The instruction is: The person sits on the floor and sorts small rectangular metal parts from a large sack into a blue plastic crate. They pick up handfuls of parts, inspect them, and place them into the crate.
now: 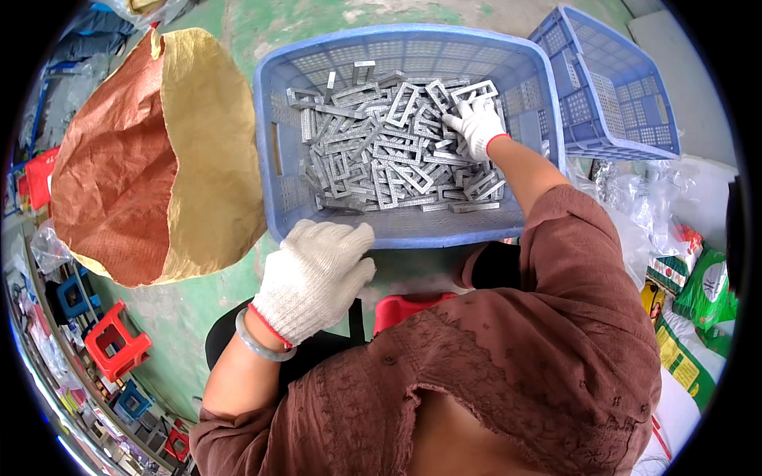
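Observation:
A large blue plastic crate (413, 239) stands before me, holding a heap of small silver metal frames (397, 151), rectangular with open middles. My right hand (479, 127), in a white knit glove with a red cuff, reaches into its right side. Its fingers are spread and touch the heap, beside a frame (475, 92) at the far right. At the crate's near rim, left of its middle, is my left hand (317, 274), in a matching glove. Those fingers are curled together with their tips turned out of sight, so anything inside them is hidden.
Left of the crate stands a wide-mouthed woven sack (210, 159), orange-brown and tan. Another blue crate (619, 111) leans at the right. A red stool (117, 339) stands lower left, another red seat (405, 308) near my legs. Plastic bags and green packages (705, 289) lie at the right.

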Demonstrator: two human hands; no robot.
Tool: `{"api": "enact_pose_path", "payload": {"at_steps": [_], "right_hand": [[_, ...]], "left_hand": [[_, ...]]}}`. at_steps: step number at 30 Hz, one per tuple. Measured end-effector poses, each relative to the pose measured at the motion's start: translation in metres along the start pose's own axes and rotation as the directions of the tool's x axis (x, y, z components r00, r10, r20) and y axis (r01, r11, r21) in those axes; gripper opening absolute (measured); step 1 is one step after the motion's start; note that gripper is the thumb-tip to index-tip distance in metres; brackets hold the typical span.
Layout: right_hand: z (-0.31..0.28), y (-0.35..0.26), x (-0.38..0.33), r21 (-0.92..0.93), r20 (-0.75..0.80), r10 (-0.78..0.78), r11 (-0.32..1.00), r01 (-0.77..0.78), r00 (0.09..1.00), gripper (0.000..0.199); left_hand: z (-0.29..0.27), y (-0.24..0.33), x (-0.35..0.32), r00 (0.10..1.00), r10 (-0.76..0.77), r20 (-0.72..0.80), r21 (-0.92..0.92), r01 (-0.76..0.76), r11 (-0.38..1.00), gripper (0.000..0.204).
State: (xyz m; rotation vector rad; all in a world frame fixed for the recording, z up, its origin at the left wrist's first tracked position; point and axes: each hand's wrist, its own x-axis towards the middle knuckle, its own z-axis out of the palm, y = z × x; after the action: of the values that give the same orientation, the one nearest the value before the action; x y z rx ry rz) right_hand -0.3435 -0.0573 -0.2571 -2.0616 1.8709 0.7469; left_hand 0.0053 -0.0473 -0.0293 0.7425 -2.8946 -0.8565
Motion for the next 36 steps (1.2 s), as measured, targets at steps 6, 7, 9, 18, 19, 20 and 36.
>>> {"api": "enact_pose_path", "payload": {"at_steps": [6, 7, 9, 18, 19, 20, 36], "right_hand": [[-0.007, 0.008, 0.008, -0.097, 0.098, -0.064, 0.993, 0.073, 0.993, 0.060], [-0.007, 0.008, 0.007, -0.091, 0.087, -0.061, 0.993, 0.069, 0.994, 0.059], [-0.006, 0.007, 0.005, -0.077, 0.068, -0.055, 0.995, 0.060, 0.996, 0.057], [-0.014, 0.002, 0.007, -0.096, 0.199, -0.014, 0.995, 0.034, 0.980, 0.072], [-0.016, 0.002, 0.003, -0.104, 0.230, -0.015, 0.994, 0.040, 0.973, 0.072], [-0.016, 0.004, 0.004, -0.120, 0.226, -0.035, 0.991, 0.063, 0.973, 0.074], [-0.091, 0.029, -0.054, 0.767, -0.278, 0.079, -0.581, 0.271, 0.957, 0.021]], "left_hand": [[0.001, -0.001, -0.001, 0.999, -0.036, 0.035, -0.017, 0.037, 0.999, 0.023], [-0.001, -0.001, 0.001, 0.996, -0.040, 0.075, -0.015, 0.041, 0.999, 0.022], [-0.005, -0.002, 0.005, 0.995, 0.013, 0.104, 0.015, -0.015, 1.000, 0.019], [0.000, 0.001, 0.001, 0.999, -0.028, 0.019, -0.054, 0.029, 0.998, 0.014], [0.002, 0.000, 0.000, 1.000, -0.013, 0.000, -0.060, 0.013, 0.998, 0.013], [0.001, 0.000, -0.001, 0.999, -0.033, 0.010, -0.071, 0.034, 0.997, 0.013], [-0.016, 0.015, 0.005, 0.918, -0.301, 0.257, -0.024, 0.318, 0.948, 0.031]]}}
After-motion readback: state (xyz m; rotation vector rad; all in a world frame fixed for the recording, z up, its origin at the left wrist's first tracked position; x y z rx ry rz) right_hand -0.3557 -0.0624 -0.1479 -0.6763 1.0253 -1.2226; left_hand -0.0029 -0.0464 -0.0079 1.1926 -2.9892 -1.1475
